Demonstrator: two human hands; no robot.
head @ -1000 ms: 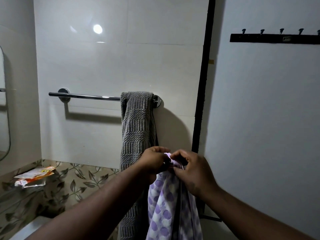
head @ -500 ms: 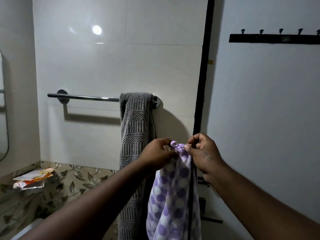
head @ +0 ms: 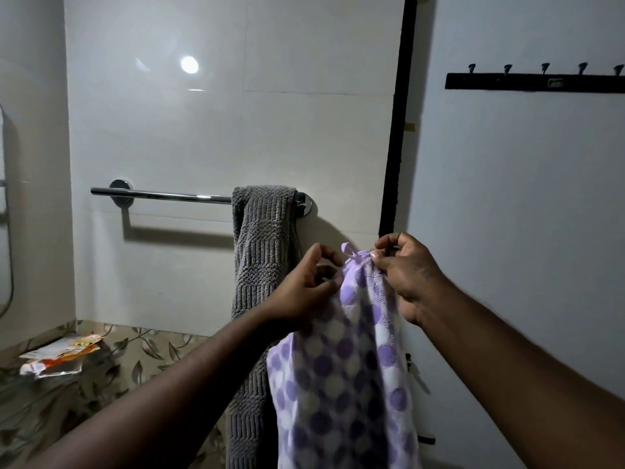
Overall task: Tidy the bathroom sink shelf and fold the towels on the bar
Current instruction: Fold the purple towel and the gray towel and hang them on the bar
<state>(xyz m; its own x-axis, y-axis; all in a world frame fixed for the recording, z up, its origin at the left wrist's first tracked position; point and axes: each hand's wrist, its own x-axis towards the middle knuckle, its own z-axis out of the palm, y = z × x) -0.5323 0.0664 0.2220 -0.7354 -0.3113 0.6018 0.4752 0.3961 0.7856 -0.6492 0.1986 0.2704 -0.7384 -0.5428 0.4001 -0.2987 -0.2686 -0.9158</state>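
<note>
Two bare hands hold up a purple and white spotted towel [head: 341,360] in front of a white tiled bathroom wall. The left hand [head: 304,286] pinches the gathered top edge of the towel from the left, thumb and fingertips closed on the cloth. The right hand [head: 406,269] pinches the same top edge from the right, fingers curled tight on the fabric. A small purple hanging loop [head: 350,250] sticks up between the two hands. The towel hangs straight down from the hands, its long side running top to bottom, and its lower end drops out of view.

Just behind and to the left, a grey ribbed towel [head: 262,252] is draped over the right end of a chrome towel bar [head: 162,195] and also hangs straight down. The bar runs level across the wall, bare along its left part.

At lower left, a glass shelf [head: 20,380] holds a few crumpled orange and white packets [head: 61,355]. At upper right, a dark rack of hooks [head: 534,82] is fixed to a plain wall.
</note>
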